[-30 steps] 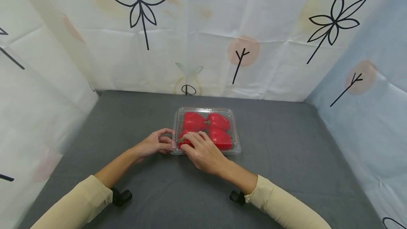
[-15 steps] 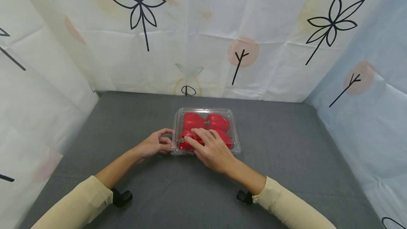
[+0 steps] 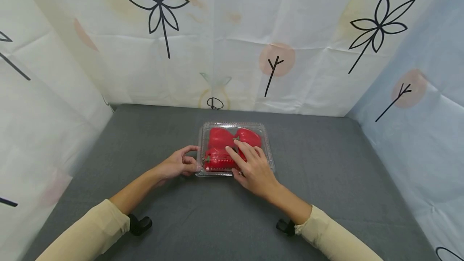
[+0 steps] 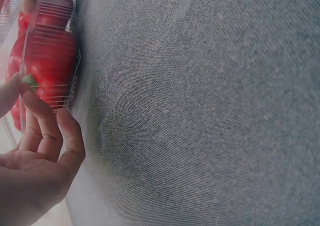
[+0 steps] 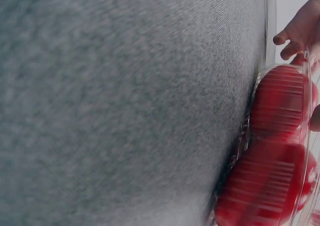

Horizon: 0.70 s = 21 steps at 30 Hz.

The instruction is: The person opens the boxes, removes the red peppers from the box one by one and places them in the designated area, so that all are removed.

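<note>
A clear plastic clamshell box (image 3: pixel 234 125) holds several red bell peppers (image 3: pixel 220 137), seen through its lid. At the box's left edge is my left hand (image 3: pixel 175 165); in the left wrist view its thumb and index finger pinch the rim (image 4: pixel 23 60), close to a pepper's green stem (image 4: pixel 30 81). My right hand (image 3: pixel 255 174) lies over the front right of the lid, fingers extended and slightly spread, partly hiding the front right pepper. The right wrist view shows the box's ribbed side wall (image 5: pixel 277 98) and only one fingertip of that hand at its right edge.
The box stands on a grey cloth-covered table (image 3: pixel 203 220). White curtains (image 3: pixel 232 31) with printed plants close off the back and both sides. A black strap piece (image 3: pixel 140 224) sticks out under the left sleeve, another (image 3: pixel 285 227) under the right.
My right hand has moved rightward along the front of the lid, its fingers straightening and uncovering the front left pepper. My left hand and the box have stayed in place.
</note>
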Each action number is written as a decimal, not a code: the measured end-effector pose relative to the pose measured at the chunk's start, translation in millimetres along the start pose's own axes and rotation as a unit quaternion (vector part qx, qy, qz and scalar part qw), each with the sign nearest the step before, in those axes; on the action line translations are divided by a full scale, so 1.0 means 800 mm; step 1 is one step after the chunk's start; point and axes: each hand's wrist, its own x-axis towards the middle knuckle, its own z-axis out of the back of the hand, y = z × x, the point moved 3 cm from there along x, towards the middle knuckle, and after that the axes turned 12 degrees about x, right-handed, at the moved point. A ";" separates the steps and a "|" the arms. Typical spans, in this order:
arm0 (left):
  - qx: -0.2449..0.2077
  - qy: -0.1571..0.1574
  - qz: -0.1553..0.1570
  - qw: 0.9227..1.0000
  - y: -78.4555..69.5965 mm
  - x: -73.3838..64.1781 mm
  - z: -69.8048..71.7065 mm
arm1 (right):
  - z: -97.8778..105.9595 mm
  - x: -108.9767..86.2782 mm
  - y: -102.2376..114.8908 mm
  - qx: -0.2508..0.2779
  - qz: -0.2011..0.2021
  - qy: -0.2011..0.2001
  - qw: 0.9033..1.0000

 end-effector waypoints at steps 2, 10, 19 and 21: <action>0.000 0.001 0.001 1.000 -0.001 0.000 0.000 | 0.002 -0.004 -0.004 -0.007 -0.021 -0.012 1.000; 0.006 0.002 0.005 1.000 -0.001 0.000 -0.001 | 0.010 -0.021 -0.018 -0.040 -0.136 -0.048 0.989; 0.011 -0.001 0.001 1.000 -0.003 0.001 0.000 | 0.020 -0.036 -0.028 -0.032 -0.315 0.018 0.948; 0.011 -0.002 0.002 1.000 -0.002 0.002 0.000 | 0.020 -0.038 -0.029 -0.029 -0.327 0.032 0.944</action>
